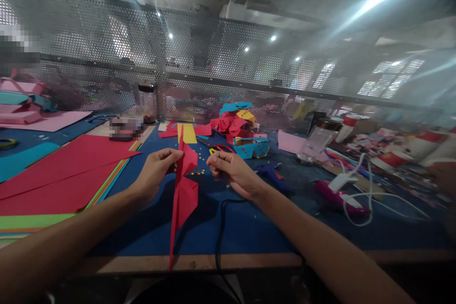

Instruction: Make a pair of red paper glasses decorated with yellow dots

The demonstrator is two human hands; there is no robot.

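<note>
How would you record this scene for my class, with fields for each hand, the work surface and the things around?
Left hand: pinches folded red paper nearer its far end
Right hand: curled, apart from that paper; whether it grips anything is unclear
Work surface: blue tabletop
To the left: stack of coloured paper, red uppermost
Beyond the hands: heap of cut paper, red, blue and yellow
To the right: blue glue gun; purple object
</note>
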